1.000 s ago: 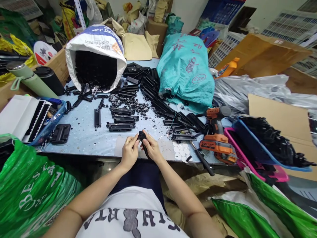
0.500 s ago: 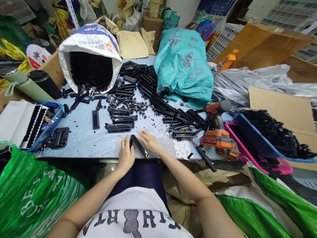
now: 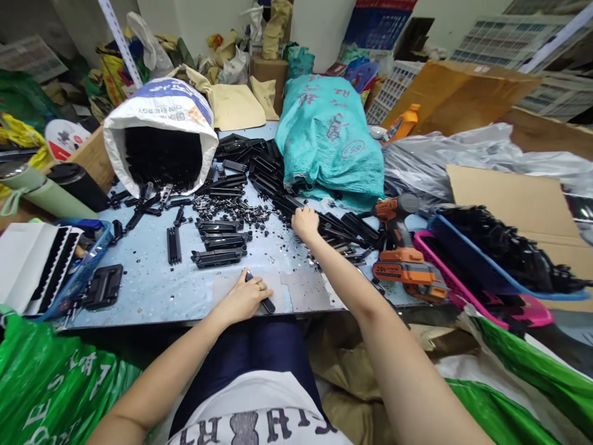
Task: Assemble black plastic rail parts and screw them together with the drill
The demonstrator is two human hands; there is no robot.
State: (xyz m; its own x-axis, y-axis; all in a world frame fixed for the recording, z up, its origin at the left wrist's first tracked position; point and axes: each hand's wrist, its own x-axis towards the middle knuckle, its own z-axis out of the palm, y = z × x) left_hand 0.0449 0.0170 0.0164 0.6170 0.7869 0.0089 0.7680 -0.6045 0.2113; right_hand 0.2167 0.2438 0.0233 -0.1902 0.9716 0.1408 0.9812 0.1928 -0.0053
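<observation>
At the table's front edge my left hand (image 3: 248,298) is closed over a long black plastic part (image 3: 268,305); its two ends show past the fingers and the middle is hidden. My right hand (image 3: 306,222) is stretched forward to the heap of long black plastic parts (image 3: 271,185) below the teal sack. Its fingers are curled together, and whatever they hold is hidden. Left of it are loose small fasteners (image 3: 231,207). Several assembled black parts (image 3: 219,256) lie in a row in front of my left hand.
A white sack (image 3: 160,117) of black parts lies open at the back left, a teal sack (image 3: 331,139) at the back middle. To the right are an orange cordless drill (image 3: 401,259) and a blue basket (image 3: 504,266) of black parts. A blue basket (image 3: 99,247) stands left.
My right hand has left the long black part and moved forward to the heap. My left hand has turned and now lies over the part. The whole view has shifted slightly.
</observation>
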